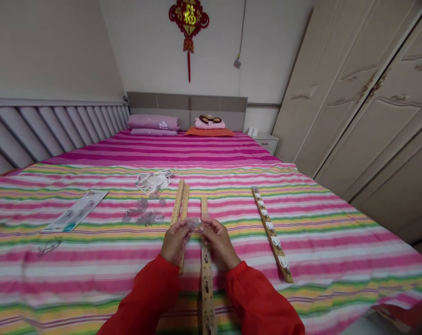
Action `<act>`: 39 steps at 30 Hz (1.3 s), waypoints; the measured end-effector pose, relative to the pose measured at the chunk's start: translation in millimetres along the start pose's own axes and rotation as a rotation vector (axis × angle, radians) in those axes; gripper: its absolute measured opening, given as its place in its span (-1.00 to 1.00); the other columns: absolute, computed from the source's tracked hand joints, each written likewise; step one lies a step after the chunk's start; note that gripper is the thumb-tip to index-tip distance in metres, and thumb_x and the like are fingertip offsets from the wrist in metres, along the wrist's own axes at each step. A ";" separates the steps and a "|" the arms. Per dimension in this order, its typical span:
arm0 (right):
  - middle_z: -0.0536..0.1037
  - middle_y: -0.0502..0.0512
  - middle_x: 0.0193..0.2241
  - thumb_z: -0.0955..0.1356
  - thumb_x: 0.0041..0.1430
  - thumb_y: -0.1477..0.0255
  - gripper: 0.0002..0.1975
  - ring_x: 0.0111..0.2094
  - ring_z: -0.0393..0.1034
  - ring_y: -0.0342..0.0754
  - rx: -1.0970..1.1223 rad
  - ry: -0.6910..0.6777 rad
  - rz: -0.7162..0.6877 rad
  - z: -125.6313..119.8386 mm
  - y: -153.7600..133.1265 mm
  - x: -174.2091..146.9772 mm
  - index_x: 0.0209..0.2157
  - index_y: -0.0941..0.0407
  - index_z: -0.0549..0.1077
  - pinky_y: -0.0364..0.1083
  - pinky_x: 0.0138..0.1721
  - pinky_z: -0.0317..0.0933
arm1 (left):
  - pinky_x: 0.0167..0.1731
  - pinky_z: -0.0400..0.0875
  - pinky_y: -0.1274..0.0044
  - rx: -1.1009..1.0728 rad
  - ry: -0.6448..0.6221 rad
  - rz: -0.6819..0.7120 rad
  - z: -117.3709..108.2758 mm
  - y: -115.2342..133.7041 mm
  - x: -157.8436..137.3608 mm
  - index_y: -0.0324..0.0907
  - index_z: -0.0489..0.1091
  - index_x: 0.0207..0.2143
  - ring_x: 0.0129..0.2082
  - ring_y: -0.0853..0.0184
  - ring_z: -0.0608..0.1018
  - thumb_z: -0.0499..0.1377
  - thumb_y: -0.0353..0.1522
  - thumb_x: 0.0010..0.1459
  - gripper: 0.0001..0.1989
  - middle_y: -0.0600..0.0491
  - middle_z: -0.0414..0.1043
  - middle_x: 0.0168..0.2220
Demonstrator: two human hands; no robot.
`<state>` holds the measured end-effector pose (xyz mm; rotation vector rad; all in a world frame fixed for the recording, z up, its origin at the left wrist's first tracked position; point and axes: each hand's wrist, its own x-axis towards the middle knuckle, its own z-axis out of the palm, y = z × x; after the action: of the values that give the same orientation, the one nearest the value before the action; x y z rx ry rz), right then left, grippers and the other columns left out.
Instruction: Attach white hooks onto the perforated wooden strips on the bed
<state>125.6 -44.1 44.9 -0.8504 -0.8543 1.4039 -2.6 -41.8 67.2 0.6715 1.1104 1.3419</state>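
Above the middle perforated wooden strip, my left hand and my right hand meet at the fingertips. Both pinch a small clear adhesive hook; its finer details are too blurred to make out. Several metal hooks sit along the strip, which runs toward me between my forearms. Beside my left hand lie two more perforated wooden strips, partly covered by it. More clear adhesive hooks are scattered to the left.
A wooden strip with white hooks lies to the right. At the left are a flat package and a thin wire-like bundle. Clear packaging and white pieces lie farther back on the striped bed sheet. Wardrobes stand at right.
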 end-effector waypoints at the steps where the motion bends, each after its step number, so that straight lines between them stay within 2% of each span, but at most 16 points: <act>1: 0.47 -0.05 -0.53 0.51 -0.19 0.34 -0.63 -0.63 0.23 -0.23 -0.009 0.001 -0.003 -2.0 0.7 -0.1 -0.26 0.13 0.52 -0.23 -0.65 0.06 | -0.43 0.37 0.64 0.076 0.020 0.072 -0.1 -0.3 -0.4 -0.24 0.41 -0.40 -0.48 0.47 0.48 0.34 -0.38 -0.19 -0.75 0.09 0.48 -0.48; 4: 0.48 -0.01 -0.55 0.47 -0.10 0.26 -0.69 -0.62 0.24 -0.22 -0.013 -0.015 0.014 -5.1 -0.2 -1.0 -0.33 0.16 0.54 -0.23 -0.64 0.05 | -0.37 0.38 0.56 0.349 0.033 0.330 -0.6 1.6 -3.8 -0.22 0.41 -0.43 -0.43 0.38 0.50 0.29 -0.32 -0.13 -0.80 0.06 0.49 -0.47; 7: 0.51 0.04 -0.50 0.46 -0.08 0.19 -0.67 -0.61 0.27 -0.21 0.045 -0.028 0.030 -3.6 -3.9 -3.2 -0.37 0.18 0.55 -0.22 -0.64 0.09 | -0.33 0.38 0.54 0.649 0.010 0.645 -1.6 5.0 -8.8 -0.17 0.43 -0.43 -0.39 0.34 0.50 0.18 -0.37 -0.02 -0.93 0.04 0.49 -0.44; 10: 0.51 0.03 -0.55 0.47 -0.08 0.20 -0.68 -0.62 0.28 -0.20 0.099 -0.046 0.046 -1.2 -7.5 -6.2 -0.38 0.17 0.55 -0.22 -0.64 0.12 | -0.25 0.37 0.51 0.878 -0.084 0.928 -4.1 6.0 -11.6 -0.13 0.43 -0.37 -0.30 0.32 0.51 0.09 -0.45 0.04 -0.86 0.05 0.50 -0.37; 12: 0.50 0.00 -0.59 0.49 -0.10 0.25 -0.70 -0.62 0.28 -0.20 0.106 -0.057 0.051 -1.4 -8.3 -7.8 -0.37 0.17 0.55 -0.22 -0.63 0.13 | -0.23 0.38 0.50 0.946 -0.134 1.028 -5.8 5.0 -11.6 -0.13 0.42 -0.35 -0.28 0.32 0.52 0.05 -0.47 0.07 -0.83 0.05 0.50 -0.35; 14: 0.50 -0.02 -0.61 0.51 -0.14 0.31 -0.72 -0.62 0.29 -0.20 0.109 -0.054 0.051 -3.1 -7.8 -8.5 -0.36 0.16 0.55 -0.23 -0.61 0.15 | -0.24 0.39 0.51 0.964 -0.155 1.049 -7.0 3.5 -10.6 -0.14 0.42 -0.35 -0.28 0.34 0.52 0.05 -0.48 0.07 -0.83 0.05 0.50 -0.35; 17: 0.51 -0.02 -0.61 0.53 -0.20 0.37 -0.72 -0.63 0.31 -0.19 0.104 -0.033 0.053 -7.4 -5.4 -7.8 -0.37 0.16 0.56 -0.21 -0.60 0.16 | -0.29 0.41 0.53 0.908 -0.165 0.941 -6.7 1.7 -8.3 -0.14 0.43 -0.36 -0.33 0.36 0.53 0.07 -0.47 0.05 -0.84 0.06 0.50 -0.37; 22: 0.50 -0.03 -0.66 0.53 -0.25 0.41 -0.76 -0.65 0.32 -0.18 0.074 -0.013 0.056 -11.7 -1.8 -5.7 -0.44 0.16 0.55 -0.20 -0.61 0.16 | -0.36 0.43 0.54 0.622 -0.139 0.600 -2.7 2.1 -3.8 -0.18 0.46 -0.39 -0.40 0.35 0.53 0.18 -0.34 -0.03 -0.87 0.04 0.51 -0.41; 25: 0.51 -0.03 -0.66 0.52 -0.24 0.41 -0.76 -0.65 0.33 -0.18 0.068 -0.004 0.062 -12.0 -0.8 -5.5 -0.43 0.16 0.54 -0.20 -0.59 0.17 | -0.39 0.42 0.53 0.473 -0.084 0.411 -1.2 2.8 -0.6 -0.21 0.46 -0.41 -0.43 0.34 0.52 0.27 -0.26 -0.15 -0.76 0.04 0.51 -0.47; 28: 0.52 -0.01 -0.64 0.51 -0.24 0.42 -0.77 -0.64 0.34 -0.18 0.070 0.008 0.068 -12.3 0.1 -4.9 -0.44 0.17 0.54 -0.20 -0.58 0.18 | -0.43 0.40 0.55 0.367 -0.039 0.222 -1.7 1.5 2.1 -0.24 0.44 -0.38 -0.43 0.35 0.52 0.37 -0.23 -0.32 -0.59 0.03 0.51 -0.44; 31: 0.53 0.00 -0.64 0.51 -0.24 0.42 -0.77 -0.65 0.34 -0.18 0.067 0.019 0.079 -13.7 1.5 -2.7 -0.44 0.17 0.53 -0.20 -0.58 0.18 | -0.53 0.33 0.61 0.288 -0.052 0.041 -2.2 -0.8 3.5 -0.27 0.42 -0.36 -0.53 0.43 0.47 0.42 -0.23 -0.46 -0.47 0.07 0.48 -0.50; 35: 0.50 -0.01 -0.70 0.51 -0.24 0.40 -0.77 -0.68 0.32 -0.17 0.043 0.023 0.086 -15.9 3.2 2.5 -0.45 0.17 0.52 -0.19 -0.60 0.16 | -0.55 0.29 0.66 0.261 -0.116 -0.069 0.2 -0.9 4.9 -0.27 0.41 -0.44 -0.59 0.50 0.43 0.44 -0.23 -0.47 -0.52 0.13 0.42 -0.62; 39: 0.50 -0.01 -0.69 0.51 -0.24 0.39 -0.76 -0.67 0.31 -0.16 0.014 0.019 0.075 -17.0 2.1 6.4 -0.45 0.16 0.52 -0.17 -0.59 0.16 | -0.49 0.34 0.65 0.203 -0.093 -0.129 4.4 -2.5 7.4 -0.25 0.39 -0.49 -0.56 0.49 0.46 0.45 -0.28 -0.48 -0.56 0.13 0.44 -0.61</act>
<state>139.7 -37.7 35.2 -0.8914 -0.8041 1.4630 1.5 -34.1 64.8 0.7888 1.2040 1.0866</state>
